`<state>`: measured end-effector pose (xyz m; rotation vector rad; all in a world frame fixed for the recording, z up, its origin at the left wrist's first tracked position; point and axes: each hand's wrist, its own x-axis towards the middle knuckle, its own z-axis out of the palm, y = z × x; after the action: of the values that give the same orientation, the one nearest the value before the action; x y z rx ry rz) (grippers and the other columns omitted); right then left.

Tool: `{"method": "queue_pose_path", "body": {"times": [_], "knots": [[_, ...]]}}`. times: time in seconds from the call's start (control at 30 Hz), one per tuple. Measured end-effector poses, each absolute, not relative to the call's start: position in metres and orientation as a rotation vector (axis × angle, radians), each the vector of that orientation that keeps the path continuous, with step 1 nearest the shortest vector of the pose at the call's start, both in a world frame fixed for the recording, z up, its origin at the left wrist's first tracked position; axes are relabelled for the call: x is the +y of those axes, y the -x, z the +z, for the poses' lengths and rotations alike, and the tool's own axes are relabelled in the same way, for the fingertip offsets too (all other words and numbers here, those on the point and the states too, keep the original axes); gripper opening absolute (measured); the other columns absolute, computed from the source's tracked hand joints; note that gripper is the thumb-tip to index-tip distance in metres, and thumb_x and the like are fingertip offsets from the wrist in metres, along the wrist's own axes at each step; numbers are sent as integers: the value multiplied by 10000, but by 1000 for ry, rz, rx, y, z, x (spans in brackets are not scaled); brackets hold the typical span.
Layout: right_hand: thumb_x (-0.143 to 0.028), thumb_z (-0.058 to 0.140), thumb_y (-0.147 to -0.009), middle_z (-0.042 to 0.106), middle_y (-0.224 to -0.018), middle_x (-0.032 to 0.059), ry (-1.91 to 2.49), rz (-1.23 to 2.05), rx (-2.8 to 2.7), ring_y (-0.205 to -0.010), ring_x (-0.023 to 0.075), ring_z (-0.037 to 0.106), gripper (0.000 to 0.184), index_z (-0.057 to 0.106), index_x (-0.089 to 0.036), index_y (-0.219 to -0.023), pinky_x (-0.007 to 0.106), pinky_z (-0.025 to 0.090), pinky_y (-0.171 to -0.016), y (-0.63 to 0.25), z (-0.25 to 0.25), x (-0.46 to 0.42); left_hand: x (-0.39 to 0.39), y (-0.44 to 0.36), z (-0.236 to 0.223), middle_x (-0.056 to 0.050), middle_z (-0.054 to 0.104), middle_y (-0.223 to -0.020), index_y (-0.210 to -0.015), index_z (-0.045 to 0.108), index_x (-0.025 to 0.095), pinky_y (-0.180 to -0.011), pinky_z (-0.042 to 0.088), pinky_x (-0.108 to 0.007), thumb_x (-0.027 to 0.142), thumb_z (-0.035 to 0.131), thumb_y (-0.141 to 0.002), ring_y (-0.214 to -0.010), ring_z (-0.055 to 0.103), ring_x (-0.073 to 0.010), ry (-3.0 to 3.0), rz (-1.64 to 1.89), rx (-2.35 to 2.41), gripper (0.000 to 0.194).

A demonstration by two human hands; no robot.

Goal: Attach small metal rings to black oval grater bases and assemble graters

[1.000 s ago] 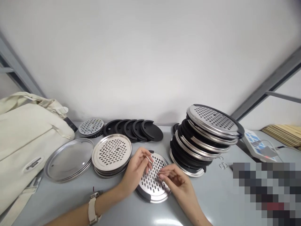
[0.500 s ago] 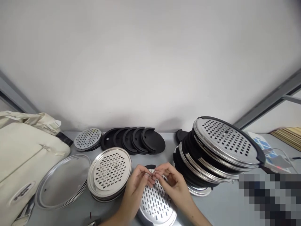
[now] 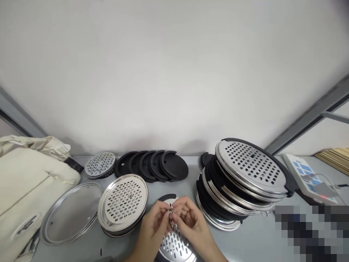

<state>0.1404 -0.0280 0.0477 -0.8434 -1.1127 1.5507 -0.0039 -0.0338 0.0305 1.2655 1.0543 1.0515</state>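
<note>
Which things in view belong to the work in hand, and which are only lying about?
Belonging to the work, it seems:
small metal piece, pinched between left hand and right hand
perforated plate beneath them
stacked perforated plates
black discs
plain metal discs
tall mixed stack

Probably just lying about:
cream bag
white device with blue patches
tan sheets

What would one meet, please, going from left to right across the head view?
Cream bag, plain metal discs, shorter stack of perforated discs, left hand, right hand, tall disc stack, device with blue markings.
</note>
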Motion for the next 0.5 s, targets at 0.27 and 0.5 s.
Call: {"method": "queue_pose_path", "body": {"times": [0.27, 0.5], "knots": [[-385, 611, -883, 561, -699, -4, 900, 1525, -1198, -663, 135, 551, 199, 585, -195, -829, 259, 442, -647, -144, 49, -21, -34, 5, 20, 14, 545, -671, -917, 510, 182, -526, 411, -180, 451, 459, -935, -560, 532, -89, -1305, 1087, 1037, 274], [-299, 573, -902, 549, -742, 22, 1005, 1213, -1491, -709, 149, 543, 221, 585, -171, -722, 255, 419, -660, -151, 46, -19, -34, 6, 21, 22, 531, -625, -899, 524, 172, -539, 413, -183, 440, 464, -932, -552, 540, -94, -1320, 1085, 1064, 276]]}}
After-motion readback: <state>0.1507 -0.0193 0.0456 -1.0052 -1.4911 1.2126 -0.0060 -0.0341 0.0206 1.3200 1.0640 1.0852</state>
